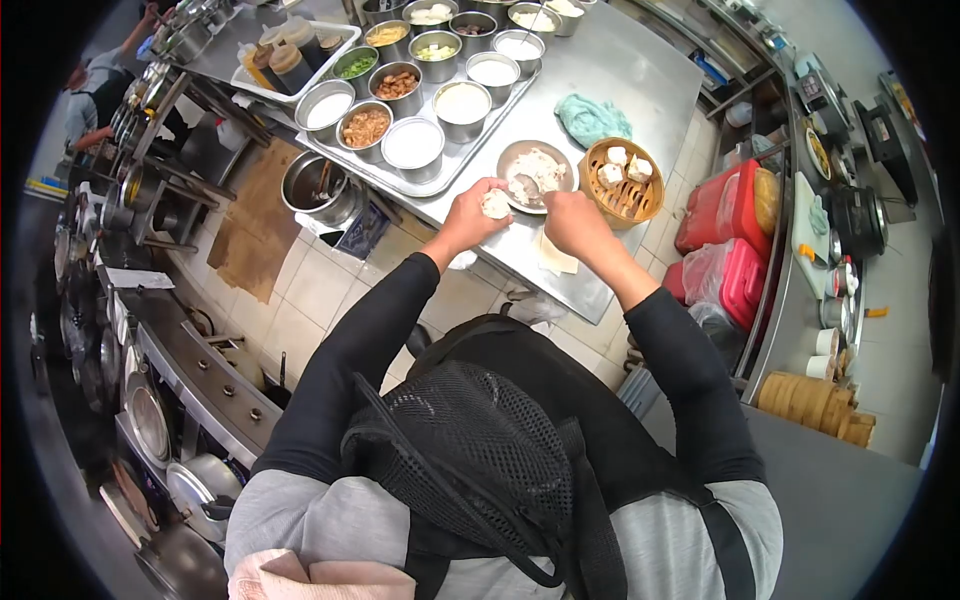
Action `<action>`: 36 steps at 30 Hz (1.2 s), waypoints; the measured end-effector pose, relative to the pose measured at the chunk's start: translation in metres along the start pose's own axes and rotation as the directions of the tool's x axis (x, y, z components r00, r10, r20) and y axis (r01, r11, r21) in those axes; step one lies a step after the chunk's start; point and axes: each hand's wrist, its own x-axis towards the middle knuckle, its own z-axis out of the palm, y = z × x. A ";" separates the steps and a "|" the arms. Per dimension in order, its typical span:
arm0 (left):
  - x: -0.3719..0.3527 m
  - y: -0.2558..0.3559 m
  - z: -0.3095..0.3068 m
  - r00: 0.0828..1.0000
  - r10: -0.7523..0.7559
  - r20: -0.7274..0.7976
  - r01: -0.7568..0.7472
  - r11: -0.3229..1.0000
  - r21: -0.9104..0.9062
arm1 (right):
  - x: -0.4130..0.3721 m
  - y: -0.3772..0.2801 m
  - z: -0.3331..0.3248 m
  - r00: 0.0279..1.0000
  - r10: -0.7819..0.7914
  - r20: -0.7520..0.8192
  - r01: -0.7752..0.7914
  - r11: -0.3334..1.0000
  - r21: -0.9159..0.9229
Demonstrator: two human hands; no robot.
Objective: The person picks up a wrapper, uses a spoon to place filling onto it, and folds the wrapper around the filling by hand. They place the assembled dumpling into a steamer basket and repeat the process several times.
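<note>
My left hand (467, 218) is closed around a small pale dumpling (495, 204), held near the table's front edge. My right hand (578, 226) grips a spoon (526, 187), its tip in the metal bowl (508, 158) of whitish filling. Most of the spoon's handle is hidden by the fingers. Just below my right hand lies a stack of pale yellow wrappers (556, 256). Right of the bowl, a round bamboo steamer (655, 196) holds several white dumplings (612, 174) on its slatted base.
A crumpled green cloth (592, 119) lies behind the steamer. To the left, a metal tray (447, 176) carries several steel tins of ingredients, beside a white tray (351, 36) of sauce bottles. A steel pot (312, 190) stands below the table edge. Red containers (712, 212) are at right.
</note>
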 end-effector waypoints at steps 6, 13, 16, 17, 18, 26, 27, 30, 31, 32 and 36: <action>-0.002 -0.002 0.001 0.997 0.069 -0.018 -0.070 0.998 -0.011 | 0.023 0.040 -0.012 0.853 0.184 0.488 -0.515 0.447 0.732; -0.022 -0.011 -0.009 0.992 -0.106 -0.064 0.088 0.968 -0.236 | 0.007 0.051 -0.038 0.878 0.151 0.455 -0.478 0.217 0.851; -0.026 -0.007 -0.011 0.992 -0.105 -0.074 0.085 0.968 -0.236 | 0.012 0.049 -0.031 0.908 0.184 0.376 -0.418 0.366 0.831; -0.024 -0.005 -0.010 0.993 -0.088 -0.078 0.071 0.978 -0.198 | 0.015 0.047 -0.024 0.989 0.128 0.072 -0.142 0.708 0.691; -0.022 -0.005 -0.008 0.993 -0.091 -0.077 0.074 0.977 -0.199 | 0.015 0.042 -0.019 0.980 -0.044 -0.194 0.116 0.920 0.375; 0.002 -0.007 0.011 0.972 -0.230 0.054 0.227 0.842 -0.490 | 0.013 -0.024 -0.010 0.998 0.016 -0.058 -0.012 0.998 0.068; 0.001 -0.005 0.013 0.966 -0.255 0.036 0.236 0.824 -0.515 | 0.009 -0.026 -0.014 0.999 -0.017 -0.041 0.020 0.997 0.070; -0.005 0.001 0.013 0.958 -0.273 0.085 0.270 0.763 -0.587 | 0.014 0.001 -0.001 0.992 -0.082 -0.093 0.103 0.960 0.260; -0.006 0.000 0.012 0.963 -0.257 0.086 0.257 0.766 -0.589 | 0.014 0.011 0.004 0.965 -0.125 -0.231 0.188 0.944 0.270; -0.006 0.000 0.011 0.964 -0.252 0.088 0.255 0.767 -0.589 | 0.016 0.023 0.006 0.964 -0.123 -0.234 0.185 0.945 0.268; -0.012 0.001 0.005 0.960 -0.266 0.086 0.267 0.781 -0.564 | 0.010 0.040 -0.005 0.870 0.148 0.470 -0.492 0.208 0.845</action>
